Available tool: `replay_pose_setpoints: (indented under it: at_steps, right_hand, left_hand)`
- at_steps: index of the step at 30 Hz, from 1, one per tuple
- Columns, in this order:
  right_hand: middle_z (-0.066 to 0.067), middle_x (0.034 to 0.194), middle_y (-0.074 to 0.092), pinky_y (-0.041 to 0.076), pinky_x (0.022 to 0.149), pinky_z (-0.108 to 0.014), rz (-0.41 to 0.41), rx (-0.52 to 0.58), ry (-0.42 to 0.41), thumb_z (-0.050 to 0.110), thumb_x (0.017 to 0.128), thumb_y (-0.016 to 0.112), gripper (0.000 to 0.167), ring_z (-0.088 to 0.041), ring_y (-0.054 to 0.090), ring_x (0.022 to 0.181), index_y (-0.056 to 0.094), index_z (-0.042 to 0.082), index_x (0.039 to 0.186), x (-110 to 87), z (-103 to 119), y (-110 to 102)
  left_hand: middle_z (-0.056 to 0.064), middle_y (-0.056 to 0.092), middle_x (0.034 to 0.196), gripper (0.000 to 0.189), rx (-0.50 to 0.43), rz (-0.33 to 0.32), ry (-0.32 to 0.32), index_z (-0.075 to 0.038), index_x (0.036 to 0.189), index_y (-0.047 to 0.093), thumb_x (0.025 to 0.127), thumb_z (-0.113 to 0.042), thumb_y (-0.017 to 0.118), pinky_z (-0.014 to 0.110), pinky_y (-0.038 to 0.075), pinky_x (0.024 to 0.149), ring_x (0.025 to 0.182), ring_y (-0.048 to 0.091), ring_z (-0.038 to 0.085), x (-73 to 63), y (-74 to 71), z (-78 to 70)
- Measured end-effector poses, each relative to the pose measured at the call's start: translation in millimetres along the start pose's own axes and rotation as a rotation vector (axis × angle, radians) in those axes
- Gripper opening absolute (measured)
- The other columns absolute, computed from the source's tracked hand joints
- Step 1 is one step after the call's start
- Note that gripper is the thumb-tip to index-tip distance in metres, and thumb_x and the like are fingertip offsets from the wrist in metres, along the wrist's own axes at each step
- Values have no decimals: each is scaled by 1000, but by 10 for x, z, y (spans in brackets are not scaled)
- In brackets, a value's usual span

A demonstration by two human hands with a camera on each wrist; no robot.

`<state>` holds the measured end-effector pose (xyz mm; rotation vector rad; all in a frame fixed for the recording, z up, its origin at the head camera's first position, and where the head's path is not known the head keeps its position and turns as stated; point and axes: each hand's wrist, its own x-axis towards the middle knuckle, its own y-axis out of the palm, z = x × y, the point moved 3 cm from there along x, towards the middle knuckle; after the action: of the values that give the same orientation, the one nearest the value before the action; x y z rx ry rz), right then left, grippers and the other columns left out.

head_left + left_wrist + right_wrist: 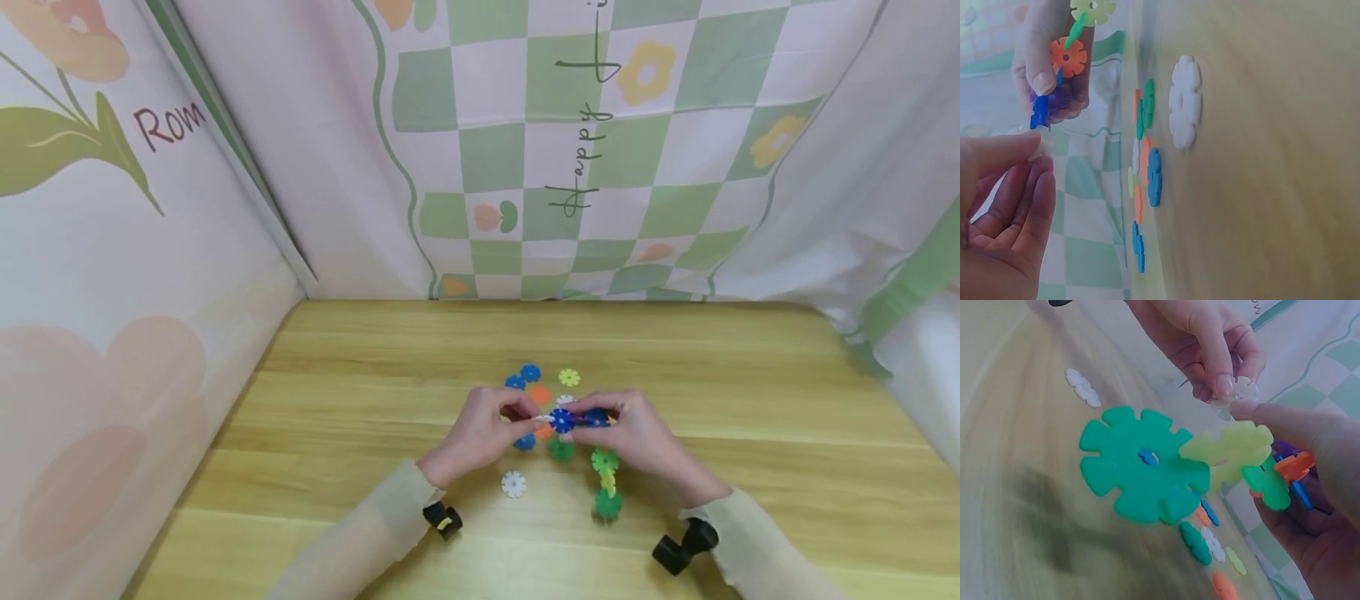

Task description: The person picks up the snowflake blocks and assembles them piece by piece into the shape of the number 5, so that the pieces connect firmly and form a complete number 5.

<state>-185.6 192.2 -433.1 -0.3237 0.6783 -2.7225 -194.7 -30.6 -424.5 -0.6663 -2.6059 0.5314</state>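
Between its thumb and fingers my left hand point(483, 427) pinches a white snowflake disc point(1247, 389). My right hand point(641, 429) grips a chain of interlocked snowflake discs near its dark blue end disc point(561, 420). The white disc meets that blue disc edge to edge; whether their slots are joined, I cannot tell. Further along the chain come a purple disc point(1060, 105), partly hidden by fingers, then an orange disc point(1076, 64), a green one and a yellow disc point(1229, 447). A larger-looking green disc point(1107, 469) ends the chain, hanging toward me over the table.
Loose discs lie flat on the wooden table point(360, 367) beneath and beyond the hands: blue point(531, 372), yellow-green point(569, 377), orange point(539, 394) and green point(560, 451). A single white disc point(513, 484) lies nearer me. Printed curtain point(495, 158) borders the table's back and sides.
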Motion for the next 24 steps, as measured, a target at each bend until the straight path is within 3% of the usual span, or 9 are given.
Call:
replay_pose_setpoints:
  at_steps: [10,24]
  right_hand:
    - [-1,103,74,59,76,-31,8,-21,-10,25,78,90,33,-22,68,92,78,15,107,-1,16,23]
    - [-1,106,74,58,79,-30,3,-2,30,27,79,90,35,-22,67,95,78,16,110,-4,-12,17]
  left_hand:
    - [-9,69,84,2,10,26,2,-5,91,76,93,-6,76,26,57,73,77,64,5,18,-2,11]
    - [-7,70,89,8,-5,28,-49,-6,97,74,90,-5,78,23,57,74,79,66,4,18,3,48]
